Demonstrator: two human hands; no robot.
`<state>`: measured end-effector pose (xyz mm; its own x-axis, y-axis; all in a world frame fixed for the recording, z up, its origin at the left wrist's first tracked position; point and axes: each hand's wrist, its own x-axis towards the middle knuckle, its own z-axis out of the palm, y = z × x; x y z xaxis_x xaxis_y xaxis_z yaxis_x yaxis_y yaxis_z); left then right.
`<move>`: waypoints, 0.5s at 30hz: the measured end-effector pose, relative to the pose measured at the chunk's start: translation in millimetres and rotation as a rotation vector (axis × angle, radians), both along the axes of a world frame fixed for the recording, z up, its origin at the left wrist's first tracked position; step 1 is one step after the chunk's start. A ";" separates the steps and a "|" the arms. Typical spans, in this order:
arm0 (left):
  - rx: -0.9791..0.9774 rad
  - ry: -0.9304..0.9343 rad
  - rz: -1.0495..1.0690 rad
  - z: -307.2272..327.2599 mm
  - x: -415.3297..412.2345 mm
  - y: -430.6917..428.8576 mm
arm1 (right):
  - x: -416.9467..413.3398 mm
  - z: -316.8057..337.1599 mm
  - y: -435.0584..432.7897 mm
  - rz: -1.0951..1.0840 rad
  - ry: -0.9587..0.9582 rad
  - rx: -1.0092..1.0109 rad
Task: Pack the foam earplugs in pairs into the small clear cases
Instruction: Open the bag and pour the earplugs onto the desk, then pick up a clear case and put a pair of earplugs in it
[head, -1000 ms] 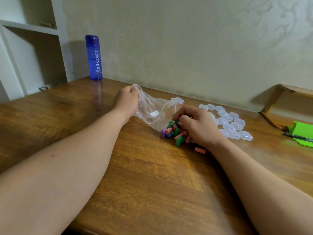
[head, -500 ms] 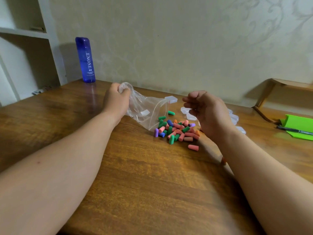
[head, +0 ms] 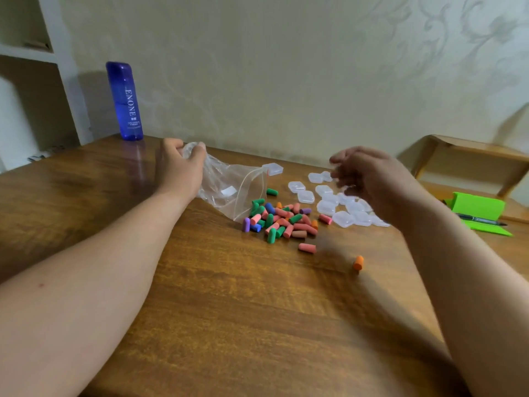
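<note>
A pile of foam earplugs point(head: 279, 220) in pink, green, blue, purple and orange lies on the wooden table point(head: 229, 310) at the mouth of a clear zip bag point(head: 232, 190). My left hand point(head: 179, 167) grips the bag's closed far end and holds it slightly lifted. A stray pink earplug point(head: 307, 247) and an orange earplug point(head: 358, 262) lie nearer to me. Several small clear cases point(head: 337, 206) are scattered right of the pile. My right hand point(head: 372, 184) hovers blurred above the cases, fingers loosely curled, holding nothing visible.
A tall blue bottle point(head: 124, 101) stands at the back left by a white shelf point(head: 28, 53). One more clear case point(head: 272, 169) lies behind the bag. A green holder point(head: 481, 210) with a pen point(head: 481, 220) lies at the right, under a wooden stand point(head: 472, 156).
My right hand has lifted off the earplug pile and moved right, over the cases. The pile is now uncovered and spread. The left hand keeps its hold on the bag.
</note>
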<state>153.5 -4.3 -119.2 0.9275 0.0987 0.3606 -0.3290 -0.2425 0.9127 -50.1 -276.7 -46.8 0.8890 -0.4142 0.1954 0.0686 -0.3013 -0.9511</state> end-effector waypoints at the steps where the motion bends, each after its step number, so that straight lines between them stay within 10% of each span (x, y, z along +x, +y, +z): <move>1: -0.005 0.001 0.003 0.2 -0.6 0.2 | -14.1 4.2 -5.1 -0.009 0.123 -0.223; 7: -0.014 -0.066 0.066 4.7 -7.8 0.2 | -71.1 -3.9 5.3 0.020 0.841 -0.795; 15: -0.034 -0.185 0.096 12.9 -25.8 -5.4 | -37.3 -17.2 29.1 0.008 0.635 -0.696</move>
<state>127.6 -9.7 -106.3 0.8315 0.1983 0.5189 -0.4687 -0.2509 0.8469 -87.4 -247.6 -64.0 0.9166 -0.3798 -0.1253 -0.3960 -0.8179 -0.4173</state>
